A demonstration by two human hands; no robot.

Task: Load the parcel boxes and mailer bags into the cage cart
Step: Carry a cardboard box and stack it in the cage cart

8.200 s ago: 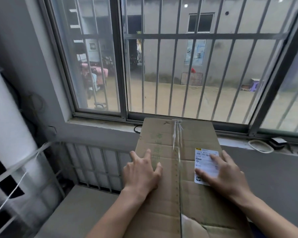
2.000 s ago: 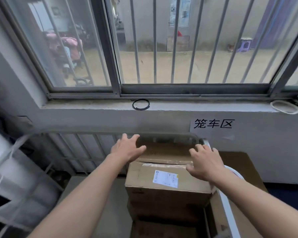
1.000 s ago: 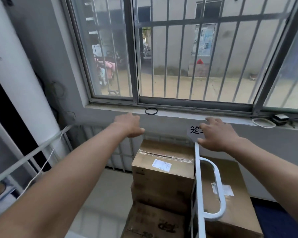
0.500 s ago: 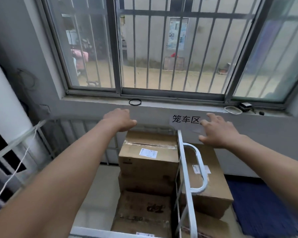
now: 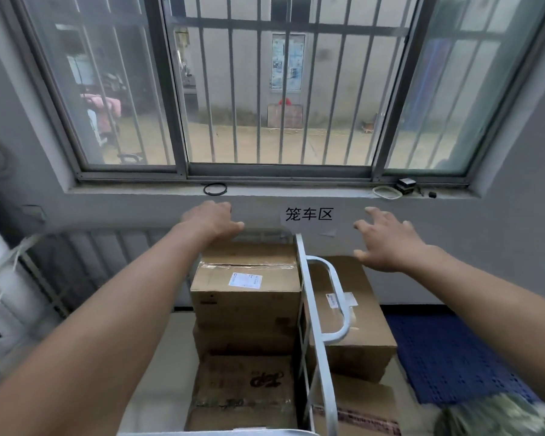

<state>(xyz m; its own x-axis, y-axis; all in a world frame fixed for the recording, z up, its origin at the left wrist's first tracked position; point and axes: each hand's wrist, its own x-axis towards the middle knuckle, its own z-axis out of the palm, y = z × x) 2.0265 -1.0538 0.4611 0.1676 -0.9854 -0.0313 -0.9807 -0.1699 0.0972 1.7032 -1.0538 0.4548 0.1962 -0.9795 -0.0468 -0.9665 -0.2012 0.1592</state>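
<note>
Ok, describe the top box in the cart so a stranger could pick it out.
Under the barred window is a sign with black characters; below it stands the cart's white post. The box tops the stack just left of that post. Alone in that stack, it shows a small white label on top, clear tape behind it.

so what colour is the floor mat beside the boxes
The floor mat is dark blue, clearest in head view.

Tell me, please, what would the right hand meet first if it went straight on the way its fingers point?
Most likely the grey wall under the window sill, just right of the paper sign; nothing shows between it and the right hand, though depth is unclear.
</note>
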